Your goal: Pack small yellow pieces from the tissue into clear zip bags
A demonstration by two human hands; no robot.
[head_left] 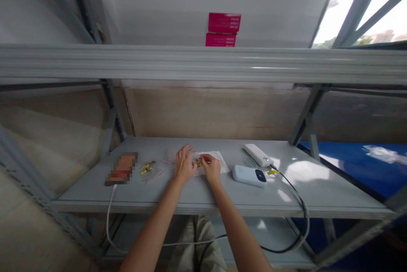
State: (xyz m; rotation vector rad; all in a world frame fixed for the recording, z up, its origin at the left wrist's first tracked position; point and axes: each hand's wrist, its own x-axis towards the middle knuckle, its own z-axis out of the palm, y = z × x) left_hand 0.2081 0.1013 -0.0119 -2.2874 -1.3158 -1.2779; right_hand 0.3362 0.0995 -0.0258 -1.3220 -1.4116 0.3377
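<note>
On the shelf in front of me, a small heap of yellow-gold pieces (199,162) lies between my hands, too small to make out singly. My left hand (185,164) rests at its left side, fingers spread and curved, thumb near the heap. From the right, my right hand (211,167) reaches in with thumb and fingers pinched together at the pieces; what they hold is too small to name. Under and behind the hands is a whitish sheet or bag (223,162). Left of them lies a clear zip bag (155,173) with several yellow and brown pieces.
A phone-like blurred object (122,168) with a white cable lies at the left. At the right are a light-blue power bank (246,174) and a white power bank (257,154), with cables looping off the shelf (178,200). Pink boxes (224,23) stand on the upper shelf.
</note>
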